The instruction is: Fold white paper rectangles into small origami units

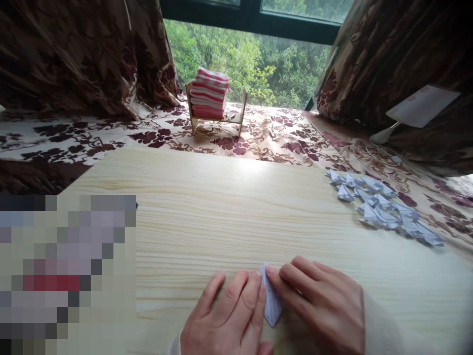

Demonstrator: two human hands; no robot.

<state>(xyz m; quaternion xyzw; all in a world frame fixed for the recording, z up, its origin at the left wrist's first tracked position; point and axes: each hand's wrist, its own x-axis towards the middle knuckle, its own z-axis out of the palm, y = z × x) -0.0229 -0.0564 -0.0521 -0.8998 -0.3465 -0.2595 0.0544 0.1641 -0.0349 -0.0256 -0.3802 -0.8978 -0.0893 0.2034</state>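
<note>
Curtain of dark brown floral fabric [74,59] hangs at the far left, above a cream cloth with maroon flowers and brown scrolls [148,135] that runs behind the work surface. Next comes a pale wood-grained table [185,197], its near left part obscured by coarse pixelation. Beyond its far edge, a small light-wood rack [243,111] stands on the cloth and bears a stack of folded pink-and-white textiles [209,93]. A dark-framed window [254,22] behind it shows green foliage [229,49]. At the near edge, the left hand [225,315] lies palm down and open, its fingers extended and a fingertip pressing the left side of a narrow, pointed piece of folded printed paper [272,301]. This paper lies on the table between the two hands. The right hand [325,305] has bent fingers, one fingertip touching the paper's upper right side; whether it pinches the paper cannot be told. Farther right, folded white paper pieces [379,201] cluster along the table's far right edge. Behind them, a white flat-panelled object on a slim neck [423,106] leans before a dark right-hand curtain [369,44].
</note>
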